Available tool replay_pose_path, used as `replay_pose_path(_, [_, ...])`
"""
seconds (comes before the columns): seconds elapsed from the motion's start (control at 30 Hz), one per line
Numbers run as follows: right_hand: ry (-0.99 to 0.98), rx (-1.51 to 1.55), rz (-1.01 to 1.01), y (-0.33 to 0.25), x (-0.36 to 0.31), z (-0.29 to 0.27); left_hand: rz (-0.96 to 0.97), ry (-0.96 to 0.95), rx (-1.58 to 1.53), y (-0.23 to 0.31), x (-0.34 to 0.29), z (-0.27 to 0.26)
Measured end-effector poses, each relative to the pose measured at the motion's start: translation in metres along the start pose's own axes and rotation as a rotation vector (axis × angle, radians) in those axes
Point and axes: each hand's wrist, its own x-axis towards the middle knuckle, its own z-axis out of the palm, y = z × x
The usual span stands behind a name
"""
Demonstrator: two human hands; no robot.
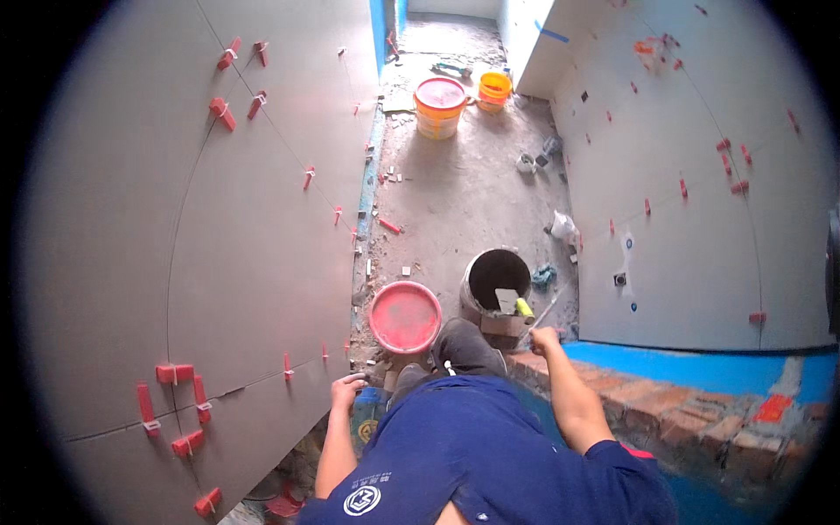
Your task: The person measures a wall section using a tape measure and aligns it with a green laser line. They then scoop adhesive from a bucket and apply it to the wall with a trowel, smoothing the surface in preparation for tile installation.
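My left hand [348, 387] hangs low beside the grey tiled wall, near a blue container [367, 413]; its fingers are loosely stretched and nothing shows in them. My right hand [545, 339] is closed beside the brick ledge, and whatever it may hold is too small to make out. A thin pale strip [544, 315] slants past that hand. Left of it, a trowel [514, 303] with a yellow-green handle rests across the rim of a dark-mouthed bucket [467, 297]. In front of my legs sits a bucket with a red, dusty top [405, 317].
Red tile-levelling wedges [223, 114] stud the left wall [262, 262] and right wall [700, 254]. Farther along the dusty floor stand a large yellow-orange bucket [439, 118] and a smaller orange one [494, 91]. A rough brick ledge [665, 407] runs at right. Debris lies along the walls.
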Motion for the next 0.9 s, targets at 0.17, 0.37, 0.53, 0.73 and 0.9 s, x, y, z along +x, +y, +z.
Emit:
replay_pose_path(0.17, [0.05,-0.55,-0.258,-0.018,0.087,-0.013,-0.148,0.136,-0.494,-0.023,0.011,0.039])
replay_pose_path(0.37, [-0.627,-0.531,-0.381,-0.211,0.073,0.127,-0.53,0.492,-0.576,-0.122,-0.073,0.043])
replay_pose_path(0.53, [-0.674,-0.757,-0.34,-0.367,0.123,0.146,-0.449,0.681,-0.024,-0.09,0.053,0.117])
replay_pose_path(0.73, [-0.597,-1.102,-0.52,-0.547,0.145,0.207,-0.257,1.235,-0.215,0.001,0.082,0.212])
replay_pose_path(0.9, [-0.608,-1.252,-0.76,-0.624,0.145,0.298,-0.626,1.252,-0.525,-0.018,0.037,0.251])
